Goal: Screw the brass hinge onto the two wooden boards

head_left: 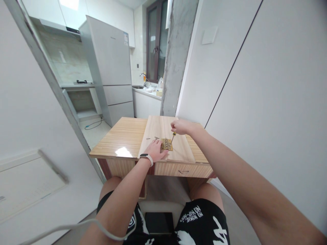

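Observation:
A brass hinge (167, 143) lies opened flat across the seam between two pale wooden boards (156, 126) on the desk. My left hand (154, 150) rests over the hinge's left side, fingers stretched out and touching it and the board. In my right hand (181, 126) the fingers are closed around the yellow and black handle of a screwdriver (174, 134). Its shaft slants down to the hinge's right leaf; the tip's exact seat is too small to make out. Small screws (148, 139) lie on the left board beyond my left hand.
The boards lie on a glossy wood-grain desk (122, 132) with a drawer (184, 169) facing me. A white wall (245, 112) runs close on the right. Behind stand a fridge (112, 58) and a sink counter (146, 103). A pale cable (94, 221) crosses in front of my left forearm.

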{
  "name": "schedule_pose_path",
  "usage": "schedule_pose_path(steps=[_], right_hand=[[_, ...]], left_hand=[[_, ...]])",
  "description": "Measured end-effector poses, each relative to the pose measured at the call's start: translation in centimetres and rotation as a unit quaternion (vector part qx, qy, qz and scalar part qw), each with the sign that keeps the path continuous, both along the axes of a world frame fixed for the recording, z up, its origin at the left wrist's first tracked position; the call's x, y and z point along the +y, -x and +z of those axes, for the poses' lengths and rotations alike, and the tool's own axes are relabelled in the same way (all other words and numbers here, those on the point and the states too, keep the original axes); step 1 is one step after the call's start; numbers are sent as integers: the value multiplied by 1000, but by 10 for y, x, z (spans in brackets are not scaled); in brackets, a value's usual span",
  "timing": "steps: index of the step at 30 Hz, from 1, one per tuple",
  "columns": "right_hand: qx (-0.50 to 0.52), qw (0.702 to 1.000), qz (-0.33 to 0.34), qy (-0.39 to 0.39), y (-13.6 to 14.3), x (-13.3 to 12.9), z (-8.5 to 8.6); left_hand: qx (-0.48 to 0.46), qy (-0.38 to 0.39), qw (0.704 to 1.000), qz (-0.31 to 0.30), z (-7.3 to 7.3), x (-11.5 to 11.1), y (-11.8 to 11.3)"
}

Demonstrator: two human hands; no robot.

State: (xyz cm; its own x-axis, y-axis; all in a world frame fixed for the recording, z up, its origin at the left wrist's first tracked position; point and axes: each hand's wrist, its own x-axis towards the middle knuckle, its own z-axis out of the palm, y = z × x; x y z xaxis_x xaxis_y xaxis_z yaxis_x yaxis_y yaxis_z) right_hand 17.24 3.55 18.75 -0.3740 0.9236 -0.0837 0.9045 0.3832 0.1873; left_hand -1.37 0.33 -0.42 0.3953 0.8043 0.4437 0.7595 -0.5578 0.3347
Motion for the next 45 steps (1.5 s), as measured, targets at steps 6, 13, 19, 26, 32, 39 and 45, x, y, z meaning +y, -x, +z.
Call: schedule_pose_path(steps=[6, 13, 19, 26, 32, 39, 45], right_hand=[[37, 996, -79, -31, 3, -3, -8], [1, 996, -86, -31, 7, -2, -4], [-17, 1000, -20, -8, 2, -5, 1], [-4, 1000, 25, 8, -4, -2, -1], [28, 997, -53, -38, -3, -6, -6], [-8, 998, -62, -29, 2, -7, -2], [-15, 1000, -5, -5, -5, -6, 1]], left_hand=[[-1, -2, 1000, 0, 1, -1, -1], [-2, -3, 1000, -3, 3, -2, -1], [-5, 4, 1000, 0, 1, -1, -1], [-3, 3, 1000, 0, 0, -1, -1], [-2, -1, 1000, 1, 0, -1, -1], [3, -1, 1000, 2, 2, -2, -1], [-4, 10, 1000, 2, 2, -2, -1]])
